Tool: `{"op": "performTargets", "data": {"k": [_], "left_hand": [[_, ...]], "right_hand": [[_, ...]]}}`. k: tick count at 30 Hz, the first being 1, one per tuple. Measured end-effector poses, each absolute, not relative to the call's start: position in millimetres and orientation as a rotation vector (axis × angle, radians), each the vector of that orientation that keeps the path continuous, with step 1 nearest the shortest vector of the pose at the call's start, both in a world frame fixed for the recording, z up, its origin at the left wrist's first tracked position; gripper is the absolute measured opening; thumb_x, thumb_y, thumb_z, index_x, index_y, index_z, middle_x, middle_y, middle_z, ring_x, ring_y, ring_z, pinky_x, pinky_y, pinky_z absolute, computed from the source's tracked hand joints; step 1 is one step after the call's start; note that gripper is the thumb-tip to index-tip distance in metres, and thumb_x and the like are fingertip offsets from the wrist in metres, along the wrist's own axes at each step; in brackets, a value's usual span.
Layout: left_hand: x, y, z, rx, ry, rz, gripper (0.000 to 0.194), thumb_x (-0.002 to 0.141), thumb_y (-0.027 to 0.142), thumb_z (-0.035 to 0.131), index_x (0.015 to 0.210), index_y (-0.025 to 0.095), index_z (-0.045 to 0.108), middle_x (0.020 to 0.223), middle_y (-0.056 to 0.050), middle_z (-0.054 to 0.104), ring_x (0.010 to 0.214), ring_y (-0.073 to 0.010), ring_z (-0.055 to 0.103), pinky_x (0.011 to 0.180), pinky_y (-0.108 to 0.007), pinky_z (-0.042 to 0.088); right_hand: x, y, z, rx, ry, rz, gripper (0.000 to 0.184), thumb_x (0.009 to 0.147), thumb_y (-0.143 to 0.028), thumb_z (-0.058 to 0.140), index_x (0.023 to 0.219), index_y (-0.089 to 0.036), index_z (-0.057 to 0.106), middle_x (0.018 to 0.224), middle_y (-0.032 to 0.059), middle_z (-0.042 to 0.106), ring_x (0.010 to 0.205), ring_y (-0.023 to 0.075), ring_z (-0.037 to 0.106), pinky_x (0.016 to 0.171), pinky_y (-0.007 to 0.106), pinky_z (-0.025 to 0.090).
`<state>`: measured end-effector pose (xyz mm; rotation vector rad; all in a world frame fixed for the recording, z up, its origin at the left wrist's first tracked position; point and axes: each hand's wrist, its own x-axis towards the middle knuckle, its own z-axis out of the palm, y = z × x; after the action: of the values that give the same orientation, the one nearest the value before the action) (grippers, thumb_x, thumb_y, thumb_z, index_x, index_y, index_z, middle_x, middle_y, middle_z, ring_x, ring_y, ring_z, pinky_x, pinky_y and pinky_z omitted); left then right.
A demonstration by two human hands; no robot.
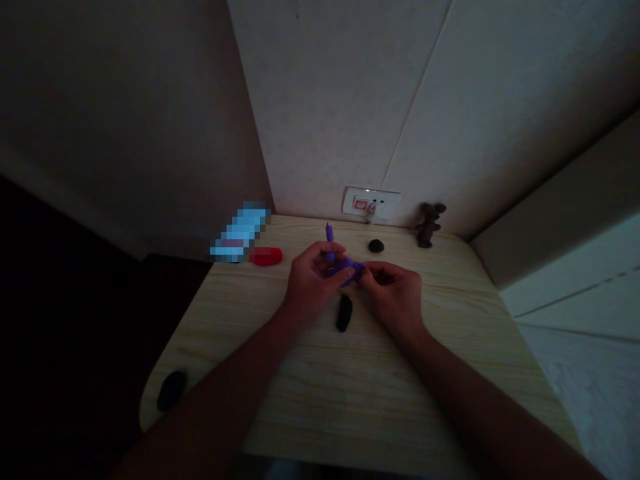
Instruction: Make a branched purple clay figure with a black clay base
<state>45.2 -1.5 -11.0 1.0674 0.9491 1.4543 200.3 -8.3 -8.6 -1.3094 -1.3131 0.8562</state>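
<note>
My left hand [313, 277] is closed around a purple piece [353, 269], soft-looking and bent, whose exact kind I cannot make out. A narrow purple rod [329, 233] with a thin dark tip stands up from between the left fingers; whether it joins the rest is hidden. My right hand [397, 290] pinches the right end of the purple piece, thumb and forefinger together. Just below both hands, a long black lump [344, 313] lies on the table. Behind them rests a small round black lump [376, 246].
A brown bear-shaped figure [429, 225] stands at the table's [320, 400] back right. At the left edge are a red oblong thing [267, 256] and a blurred bright phone-like screen [243, 230]. Another black lump [171, 391] lies front left. A wall socket [371, 202] sits behind the table.
</note>
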Motion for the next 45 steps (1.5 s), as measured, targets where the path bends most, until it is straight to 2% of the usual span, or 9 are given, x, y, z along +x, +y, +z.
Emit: {"op": "performTargets", "data": {"k": [7,10,13,20,28,35,41,45], "left_hand": [[40,2,-11,1.053,0.998,1.465,0.044,0.064,0.023,0.091,0.102,0.018,0.069,0.096,-0.003,0.073,0.089,-0.0174,0.074,0.083,-0.032,0.064],[39,1,-12,1.105,0.980,1.422,0.043,0.066,0.022,0.090,0.103,0.018,0.069,0.095,-0.003,0.072,0.089,-0.0177,0.074,0.081,-0.031,0.064],[41,0,-13,1.125,0.965,1.413,0.040,0.067,0.021,0.089,0.102,0.018,0.069,0.093,-0.003,0.072,0.087,-0.0173,0.074,0.077,-0.029,0.064],[45,2,-14,1.050,1.044,1.470,0.042,0.064,0.021,0.089,0.101,0.018,0.070,0.093,-0.004,0.074,0.086,-0.0174,0.075,0.078,-0.031,0.064],[46,5,-15,0.970,1.073,1.508,0.045,0.062,0.024,0.091,0.102,0.017,0.072,0.092,-0.004,0.075,0.086,-0.0193,0.076,0.082,-0.036,0.064],[42,6,-13,0.978,1.120,1.496,0.044,0.064,0.022,0.090,0.103,0.016,0.072,0.092,-0.004,0.075,0.085,-0.0178,0.075,0.079,-0.032,0.063],[39,6,-15,1.114,1.130,1.408,0.040,0.066,0.018,0.089,0.103,0.017,0.073,0.093,-0.005,0.075,0.086,-0.0184,0.076,0.079,-0.031,0.063],[41,4,-20,1.236,1.066,1.307,0.042,0.067,0.017,0.089,0.106,0.017,0.073,0.096,-0.007,0.077,0.090,-0.0206,0.077,0.085,-0.035,0.063]], "right_hand": [[203,-9,-13,-1.211,-1.323,0.932,0.028,0.079,-0.041,0.082,0.099,-0.022,0.084,0.085,0.0068,0.084,0.074,0.0236,0.079,0.073,0.038,0.066],[205,-8,-14,-1.221,-1.343,0.919,0.027,0.078,-0.043,0.086,0.096,-0.022,0.085,0.089,0.0075,0.085,0.077,0.0247,0.080,0.076,0.040,0.067],[207,-7,-14,-1.255,-1.360,0.895,0.024,0.078,-0.043,0.086,0.090,-0.022,0.086,0.087,0.0079,0.085,0.075,0.0249,0.080,0.074,0.040,0.067],[208,-7,-12,-1.306,-1.353,0.823,0.024,0.081,-0.043,0.083,0.093,-0.022,0.087,0.085,0.0079,0.085,0.073,0.0253,0.079,0.071,0.039,0.065],[205,-5,-13,-1.230,-1.301,0.862,0.023,0.083,-0.043,0.081,0.090,-0.021,0.083,0.070,0.0043,0.078,0.064,0.0205,0.071,0.064,0.035,0.060],[211,-2,-12,-1.186,-1.231,0.846,0.024,0.084,-0.045,0.080,0.088,-0.021,0.077,0.068,0.0022,0.073,0.062,0.0189,0.068,0.063,0.033,0.057],[222,9,-17,-1.201,-1.069,0.868,0.030,0.081,-0.047,0.083,0.091,-0.020,0.075,0.077,0.0034,0.076,0.068,0.0185,0.070,0.070,0.035,0.060],[221,10,-19,-1.101,-0.992,1.066,0.033,0.073,-0.043,0.091,0.093,-0.020,0.079,0.086,0.0058,0.081,0.071,0.0188,0.073,0.071,0.035,0.061]]}}
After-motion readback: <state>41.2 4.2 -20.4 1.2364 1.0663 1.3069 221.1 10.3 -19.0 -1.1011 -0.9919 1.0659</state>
